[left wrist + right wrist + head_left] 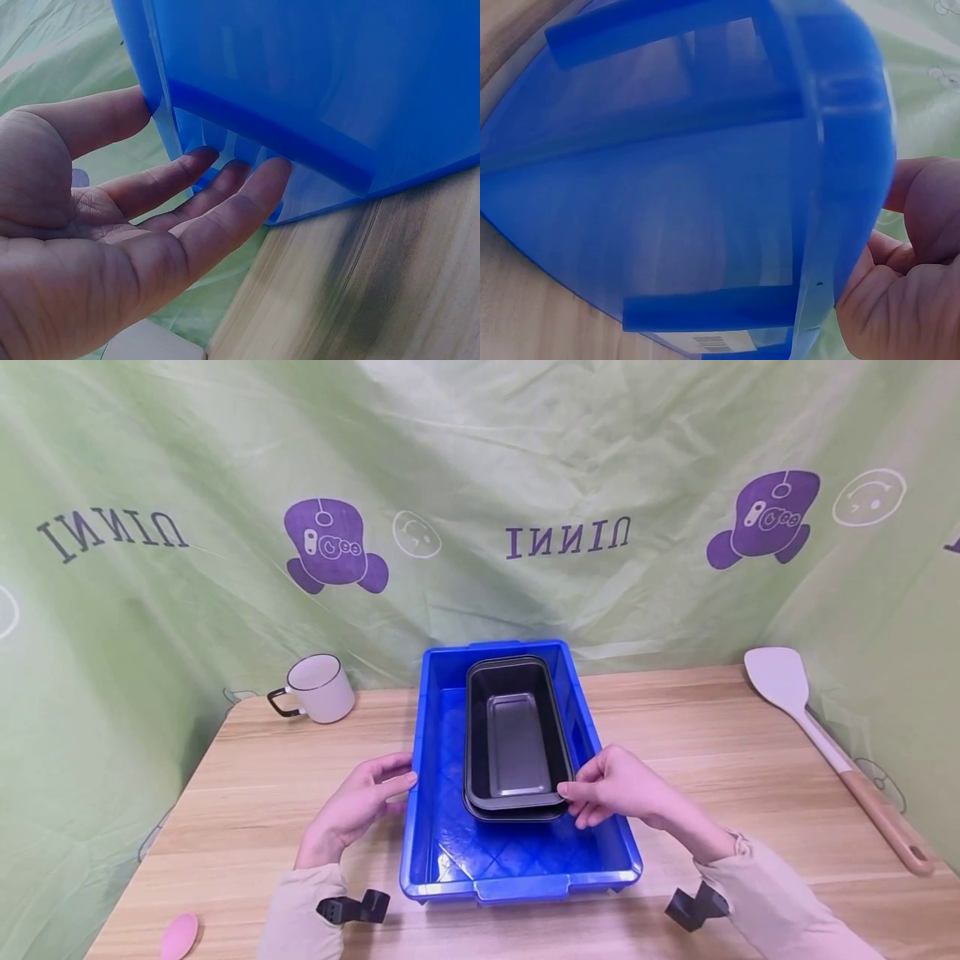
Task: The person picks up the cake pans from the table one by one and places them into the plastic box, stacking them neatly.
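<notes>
A dark loaf pan (517,747) lies inside a blue plastic bin (442,760), toward its right side. A second dark rim (517,816) shows just beneath it, like another pan nested below. My right hand (618,787) reaches over the bin's right wall and pinches the pan's near right corner, thumb on top. In the right wrist view, the bin wall (705,202) hides those fingertips. At the bin's left side, my left hand (356,803) touches the rim with its thumb. Its other fingers (217,225) extend loosely against or close to the outer wall; contact is unclear.
A white mug (322,692) with a black handle stands at the back left. A spatula (832,747) with a white head and wooden handle lies along the right edge. Something pink and oval (179,937) sits at the near left. Green printed cloth (465,460) hangs behind.
</notes>
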Demonstrator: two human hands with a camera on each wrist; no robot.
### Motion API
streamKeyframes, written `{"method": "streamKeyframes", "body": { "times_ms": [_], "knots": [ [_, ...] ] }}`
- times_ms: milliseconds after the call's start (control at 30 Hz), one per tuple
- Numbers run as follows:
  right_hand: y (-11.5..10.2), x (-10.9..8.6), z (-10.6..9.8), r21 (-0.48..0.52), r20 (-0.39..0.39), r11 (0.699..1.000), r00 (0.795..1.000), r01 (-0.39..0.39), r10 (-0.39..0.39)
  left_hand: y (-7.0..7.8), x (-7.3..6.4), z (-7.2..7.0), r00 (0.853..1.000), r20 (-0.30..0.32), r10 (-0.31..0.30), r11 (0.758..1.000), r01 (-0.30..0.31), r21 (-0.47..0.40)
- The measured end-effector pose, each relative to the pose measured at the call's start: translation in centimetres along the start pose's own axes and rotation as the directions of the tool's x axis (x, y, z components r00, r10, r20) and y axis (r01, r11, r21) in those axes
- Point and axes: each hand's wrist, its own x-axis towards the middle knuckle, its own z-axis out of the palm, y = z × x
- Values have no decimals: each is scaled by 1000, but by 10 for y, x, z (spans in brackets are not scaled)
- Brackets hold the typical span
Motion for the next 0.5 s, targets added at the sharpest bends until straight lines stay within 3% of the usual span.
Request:
{"method": "streamKeyframes", "body": {
  "times_ms": [267, 500],
  "knots": [
    [2, 0, 0, -34, -2, 999, 1000, 4, -4, 0, 0, 0, 1000, 1, -4, 1000, 4, -4],
    [1, 0, 0, 19, 3, 1000, 1000, 9, -9, -2, 1, -1, 1000, 1, -2, 1000, 2, -8]
  ]
}}
